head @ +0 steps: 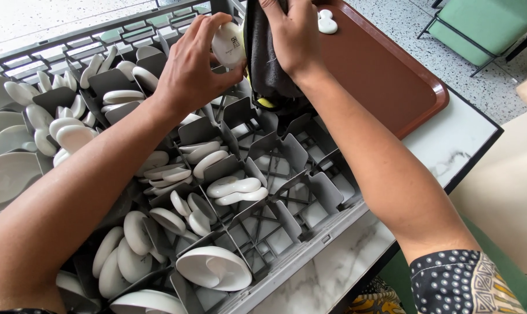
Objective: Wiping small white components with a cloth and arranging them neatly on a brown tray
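Note:
My left hand (191,67) holds a small white ceramic piece (228,45) above the far side of a grey dish rack (310,244). Right beside it, my right hand (292,38) grips a dark grey cloth (266,64) that hangs down against the white piece; a bit of yellow shows at the cloth's lower end. The rack's compartments below hold several small white ceramic rests and dishes (234,189). A wider white dish (214,267) lies near the rack's front edge.
A brown plastic tray (385,81) lies to the right of the rack with two white pieces (326,22) on its far end. Both stand on a white marble table (449,145). A green chair (484,29) stands on the speckled floor beyond.

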